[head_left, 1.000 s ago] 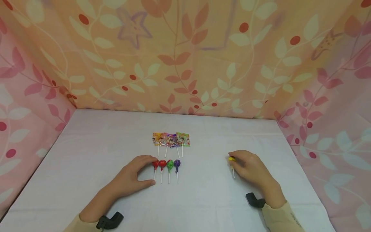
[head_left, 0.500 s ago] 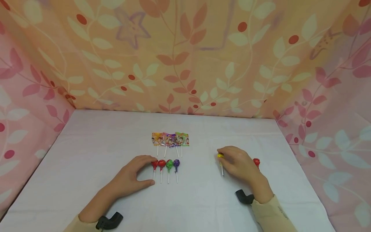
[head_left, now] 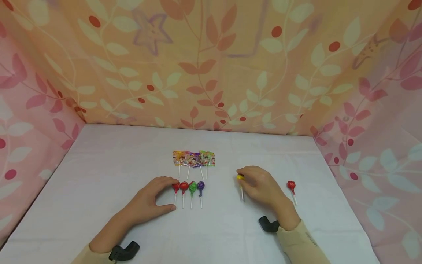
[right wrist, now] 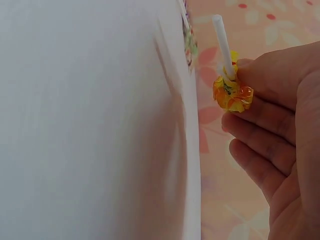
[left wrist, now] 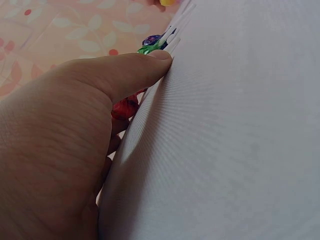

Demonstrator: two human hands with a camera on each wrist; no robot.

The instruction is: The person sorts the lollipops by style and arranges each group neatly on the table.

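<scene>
My right hand [head_left: 262, 187] pinches a yellow lollipop [head_left: 240, 177] between thumb and fingertips, its white stick pointing down toward the table. In the right wrist view the crinkled wrapper [right wrist: 233, 97] shows at the fingertips. My left hand [head_left: 148, 203] rests at the left end of a row of lollipops, fingertips at the head of the outermost red lollipop [head_left: 177, 187] and thumb near its stick's lower end. Beside that lie another red lollipop [head_left: 184, 186], a green lollipop [head_left: 192, 187] and a purple lollipop [head_left: 200, 186], sticks toward me.
Behind the row lie several lollipops in flat printed packets [head_left: 194, 159], overlapping side by side. A lone red lollipop [head_left: 291, 185] lies to the right of my right hand. White cloth covers the table [head_left: 132, 154]; patterned curtains [head_left: 204, 73] enclose its back and sides.
My right hand has moved left with the yellow lollipop, uncovering the red lollipop on the right. The left hand and the row have stayed in place.
</scene>
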